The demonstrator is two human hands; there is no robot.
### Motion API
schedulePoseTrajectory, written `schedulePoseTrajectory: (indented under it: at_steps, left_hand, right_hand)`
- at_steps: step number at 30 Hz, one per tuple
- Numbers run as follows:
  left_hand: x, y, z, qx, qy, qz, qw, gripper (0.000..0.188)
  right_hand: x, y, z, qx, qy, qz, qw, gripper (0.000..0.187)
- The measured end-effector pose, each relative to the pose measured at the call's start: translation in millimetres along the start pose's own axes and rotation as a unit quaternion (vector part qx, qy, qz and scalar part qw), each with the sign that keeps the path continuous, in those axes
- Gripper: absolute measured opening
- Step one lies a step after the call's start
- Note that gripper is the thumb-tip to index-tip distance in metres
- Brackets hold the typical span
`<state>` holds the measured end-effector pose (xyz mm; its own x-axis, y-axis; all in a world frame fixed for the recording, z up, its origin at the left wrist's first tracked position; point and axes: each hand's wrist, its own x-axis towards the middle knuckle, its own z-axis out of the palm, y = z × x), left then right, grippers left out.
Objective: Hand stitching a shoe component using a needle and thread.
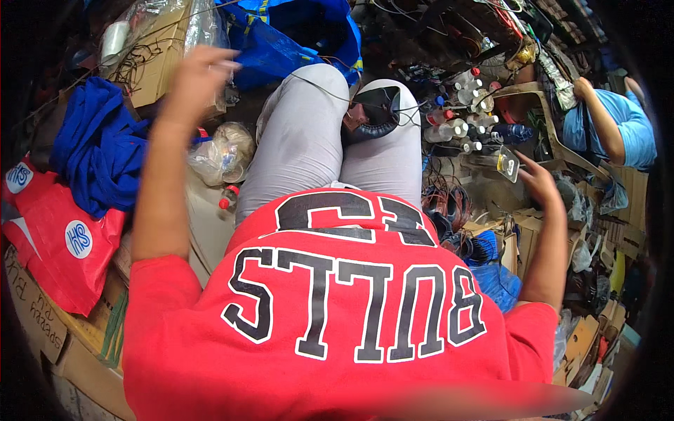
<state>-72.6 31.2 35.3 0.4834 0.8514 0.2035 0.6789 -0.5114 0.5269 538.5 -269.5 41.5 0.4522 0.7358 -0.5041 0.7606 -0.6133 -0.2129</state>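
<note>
My left hand [196, 76] is raised at the upper left, beside my knee, its fingers smeared by motion; whether they hold anything is unclear. Out to the right, my right hand [542, 181] has a small clear plastic packet [507, 165] with a yellow and grey label at its fingertips. Between my knees rests a black shoe-like item [372, 126], its opening facing up. A thin dark cord [316, 78] loops across my knees near it.
Several plastic bottles [467, 88] stand right of my knees. A blue bag [302, 35] lies ahead. Blue cloth [98, 144], a red bag [77, 238] and a clear bag [223, 153] are at left. Another person in a blue shirt [597, 126] sits at far right.
</note>
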Motion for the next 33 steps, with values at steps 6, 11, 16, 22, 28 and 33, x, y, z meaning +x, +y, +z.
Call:
schedulePoseTrajectory:
  at_steps: [6, 11, 16, 22, 28, 33]
  left_hand:
    - [-13.2, 110.3, 108.4, -0.202, -0.103, 0.166, 0.96, 0.027]
    - [1.1, 112.6, 112.5, -0.288, -0.24, 0.014, 0.927, 0.017]
    - [-1.4, 33.5, 65.8, -0.257, -0.14, -0.082, 0.953, 0.028]
    - [-31.6, -48.8, 40.0, -0.373, -0.14, -0.202, 0.895, 0.027]
    - [9.1, 31.9, 73.3, -0.234, -0.016, 0.07, 0.97, 0.037]
    - [31.3, 116.1, 123.3, -0.282, -0.144, 0.169, 0.933, 0.038]
  right_hand:
    - [-32.8, -223.6, 96.8, 0.352, -0.127, -0.207, 0.904, 0.052]
    - [-12.6, -234.5, 102.6, 0.456, -0.172, -0.134, 0.863, 0.023]
    - [-7.2, -201.3, 73.5, 0.553, -0.068, -0.105, 0.824, 0.021]
    - [4.7, -166.5, 80.1, 0.523, -0.124, -0.103, 0.837, 0.022]
    - [0.8, -181.2, 58.1, 0.341, -0.005, -0.137, 0.93, 0.018]
    - [-9.2, -261.8, 55.4, 0.202, 0.046, -0.348, 0.915, 0.009]
